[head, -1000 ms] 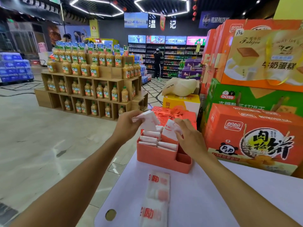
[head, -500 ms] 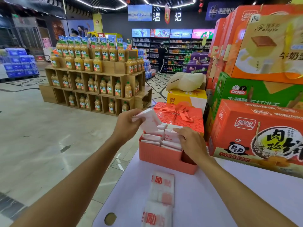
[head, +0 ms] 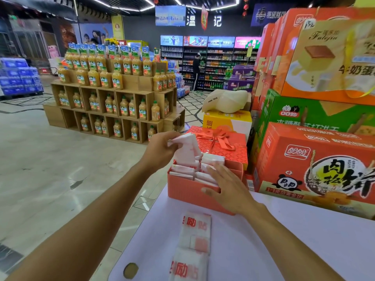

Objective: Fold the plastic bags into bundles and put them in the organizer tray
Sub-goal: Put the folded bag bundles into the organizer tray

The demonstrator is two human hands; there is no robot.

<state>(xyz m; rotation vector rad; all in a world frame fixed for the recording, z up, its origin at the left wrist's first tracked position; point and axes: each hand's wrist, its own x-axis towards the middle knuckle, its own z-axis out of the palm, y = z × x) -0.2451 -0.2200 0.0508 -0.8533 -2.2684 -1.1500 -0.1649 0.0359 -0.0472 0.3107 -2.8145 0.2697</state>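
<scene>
Flat bags: I see the flat bags [head: 192, 246] nearest to me, white with red print. They lie on the table [head: 284, 250], below both grips and apart from the tray.
Right hand: my right hand [head: 229, 189] has its fingers straight and spread, so it clamps nothing. The fingers lie over the right half of the tray and the thumb is at its front wall.
Organizer tray: the organizer tray [head: 186, 191] is coral-orange and stands on the table edge, directly under the right hand's fingers and just below the left hand.
Stored bundles: the stored bundles [head: 182, 171] stand in rows inside the tray, between my two hands. Some are touched by the right fingertips.
Left hand: my left hand [head: 160, 151] is above the tray's far left corner, and its fingers are pinched together on one bundle.
Held bundle: the held bundle [head: 186, 149] is white and hangs down from the left fingers. Its lower end reaches the tray's back row; I cannot tell if it is fully inside.
Gift box: a red gift box [head: 223, 151] with a ribbon is just behind the tray, to the right of the left grip.
Carton: an orange carton [head: 304, 159] stands to the right of the right hand.
Juice shelves: the juice shelves [head: 113, 102] are far beyond the left hand.
</scene>
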